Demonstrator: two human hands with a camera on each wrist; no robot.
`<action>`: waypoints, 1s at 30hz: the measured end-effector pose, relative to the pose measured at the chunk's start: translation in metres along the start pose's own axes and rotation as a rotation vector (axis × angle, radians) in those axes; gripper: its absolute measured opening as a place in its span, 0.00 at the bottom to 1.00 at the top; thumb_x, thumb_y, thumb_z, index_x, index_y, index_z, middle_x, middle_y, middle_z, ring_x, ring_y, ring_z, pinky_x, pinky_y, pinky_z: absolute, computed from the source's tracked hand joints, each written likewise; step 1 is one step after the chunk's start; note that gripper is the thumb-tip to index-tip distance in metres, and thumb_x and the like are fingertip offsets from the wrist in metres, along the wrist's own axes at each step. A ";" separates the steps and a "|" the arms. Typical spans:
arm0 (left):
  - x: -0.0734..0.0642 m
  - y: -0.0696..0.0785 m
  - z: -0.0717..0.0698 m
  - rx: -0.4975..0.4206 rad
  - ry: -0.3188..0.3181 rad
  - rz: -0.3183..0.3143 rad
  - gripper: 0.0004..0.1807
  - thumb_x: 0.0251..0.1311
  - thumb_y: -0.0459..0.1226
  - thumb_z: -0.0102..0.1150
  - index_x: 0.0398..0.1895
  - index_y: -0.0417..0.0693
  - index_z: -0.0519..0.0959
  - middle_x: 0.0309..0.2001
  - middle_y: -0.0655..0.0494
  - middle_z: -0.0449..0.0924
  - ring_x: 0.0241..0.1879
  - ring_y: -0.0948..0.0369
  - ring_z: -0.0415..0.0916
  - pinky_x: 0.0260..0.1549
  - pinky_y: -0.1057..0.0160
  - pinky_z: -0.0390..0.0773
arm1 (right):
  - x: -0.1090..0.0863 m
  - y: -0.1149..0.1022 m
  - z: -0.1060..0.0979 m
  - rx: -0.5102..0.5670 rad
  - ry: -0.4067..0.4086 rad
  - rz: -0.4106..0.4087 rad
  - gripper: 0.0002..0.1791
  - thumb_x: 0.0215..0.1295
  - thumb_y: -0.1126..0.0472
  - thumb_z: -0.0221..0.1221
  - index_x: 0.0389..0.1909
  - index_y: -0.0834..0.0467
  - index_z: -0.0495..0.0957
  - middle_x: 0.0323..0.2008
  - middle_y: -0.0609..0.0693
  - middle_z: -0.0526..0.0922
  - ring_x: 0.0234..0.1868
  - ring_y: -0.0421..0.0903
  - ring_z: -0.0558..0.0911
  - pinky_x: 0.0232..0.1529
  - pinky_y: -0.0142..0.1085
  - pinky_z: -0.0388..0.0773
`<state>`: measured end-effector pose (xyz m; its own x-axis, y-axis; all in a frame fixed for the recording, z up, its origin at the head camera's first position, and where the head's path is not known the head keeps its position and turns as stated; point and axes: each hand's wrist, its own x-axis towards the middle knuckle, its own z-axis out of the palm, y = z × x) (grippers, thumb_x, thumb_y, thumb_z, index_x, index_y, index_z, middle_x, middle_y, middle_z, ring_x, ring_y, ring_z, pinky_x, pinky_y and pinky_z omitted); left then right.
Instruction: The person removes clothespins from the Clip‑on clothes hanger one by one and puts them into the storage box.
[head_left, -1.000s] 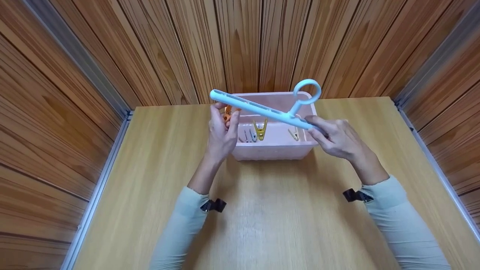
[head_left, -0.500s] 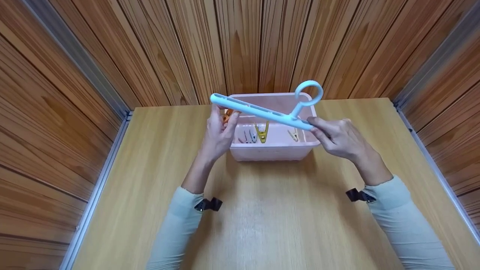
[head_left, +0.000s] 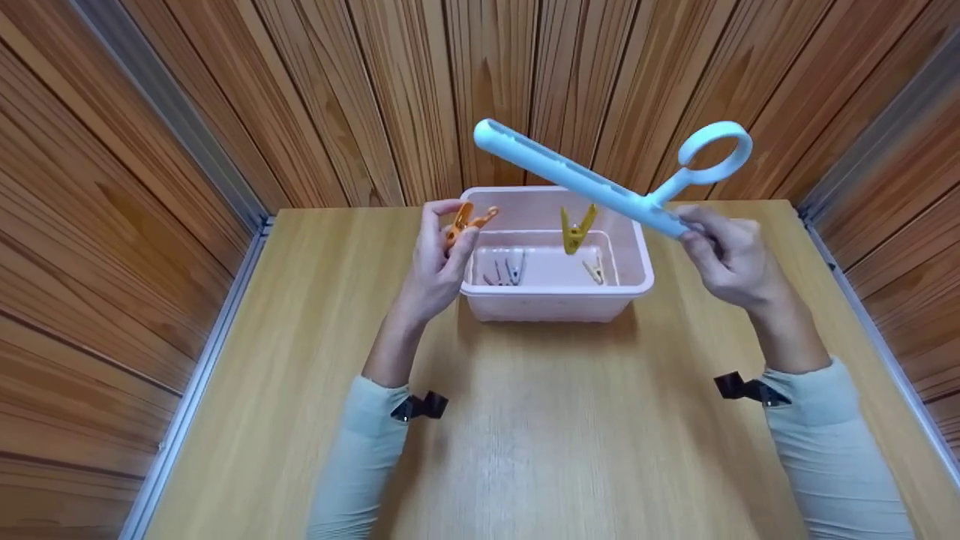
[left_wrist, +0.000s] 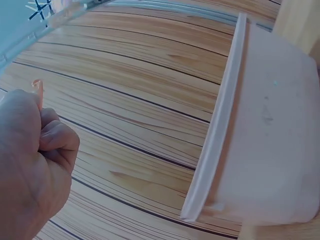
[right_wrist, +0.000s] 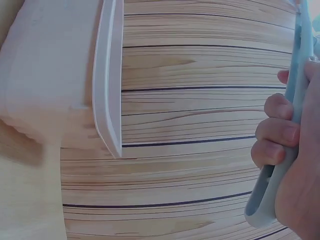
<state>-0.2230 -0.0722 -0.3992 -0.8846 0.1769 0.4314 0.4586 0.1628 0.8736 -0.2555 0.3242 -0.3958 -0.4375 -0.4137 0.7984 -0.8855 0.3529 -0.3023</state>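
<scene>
Between thumb and fingers, my left hand pinches an orange clothespin at the left rim of the pink tub. Only the peg's tip shows past the fingers in the left wrist view. My right hand grips the lower right end of a light blue hanger bar with a ring-shaped hook. The bar slants up to the left above the tub. A yellow clothespin is close under the bar. In the right wrist view, fingers curl round the slotted bar.
Inside the tub lie a few small clothespins at the left and a cream clothespin at the right. The tub stands at the back of the wooden table, before a wood-panelled wall.
The right hand has lifted the hanger up and to the right, and the yellow clothespin has moved with it. The orange clothespin stays in the left hand, now apart from the bar.
</scene>
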 end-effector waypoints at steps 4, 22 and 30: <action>0.004 -0.002 -0.001 0.025 -0.018 0.013 0.22 0.84 0.32 0.53 0.73 0.33 0.62 0.29 0.59 0.65 0.25 0.67 0.61 0.27 0.71 0.64 | -0.003 0.000 -0.002 -0.032 -0.051 0.025 0.28 0.91 0.43 0.50 0.50 0.67 0.80 0.18 0.50 0.68 0.19 0.32 0.60 0.22 0.24 0.57; 0.010 -0.014 -0.001 0.202 -0.146 -0.016 0.24 0.84 0.35 0.58 0.73 0.34 0.65 0.31 0.55 0.72 0.25 0.62 0.65 0.26 0.73 0.66 | -0.006 0.002 0.001 0.016 -0.049 0.064 0.24 0.90 0.49 0.54 0.50 0.69 0.81 0.19 0.51 0.69 0.19 0.34 0.62 0.20 0.27 0.59; 0.015 -0.020 0.001 0.232 -0.204 -0.108 0.26 0.86 0.38 0.58 0.76 0.36 0.63 0.55 0.37 0.84 0.38 0.58 0.78 0.35 0.74 0.77 | -0.008 0.002 0.001 0.008 -0.056 0.093 0.21 0.90 0.52 0.54 0.51 0.69 0.81 0.20 0.51 0.69 0.21 0.31 0.62 0.20 0.29 0.59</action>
<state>-0.2456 -0.0715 -0.4100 -0.9048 0.3338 0.2645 0.3908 0.4038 0.8272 -0.2536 0.3273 -0.4037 -0.5261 -0.4259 0.7361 -0.8416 0.3854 -0.3785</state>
